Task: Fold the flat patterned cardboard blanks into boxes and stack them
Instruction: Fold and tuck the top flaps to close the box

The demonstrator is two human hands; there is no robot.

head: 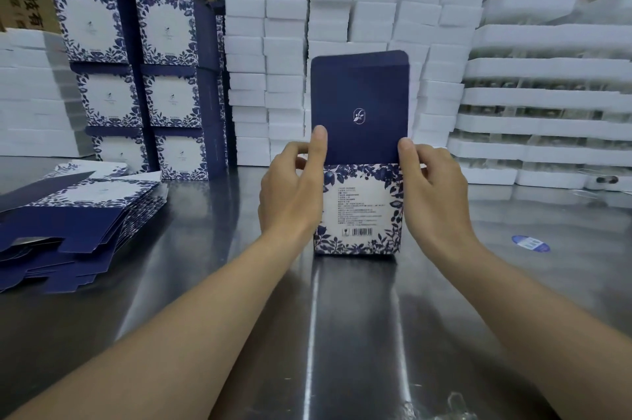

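A blue-and-white floral box (359,210) stands upright on the steel table (342,334), its dark blue lid flap (359,101) raised straight up. My left hand (290,190) grips the box's left side, thumb against the flap's lower left edge. My right hand (431,187) grips the right side, thumb on the flap's lower right edge. A pile of flat patterned blanks (78,217) lies at the left of the table. Folded boxes (143,77) are stacked in two columns at the back left.
Stacks of white foam blocks (342,26) form a wall behind the box. White foam trays (547,111) are piled at the right. Brown cartons stand behind everything. A round blue sticker (530,243) lies on the table at the right.
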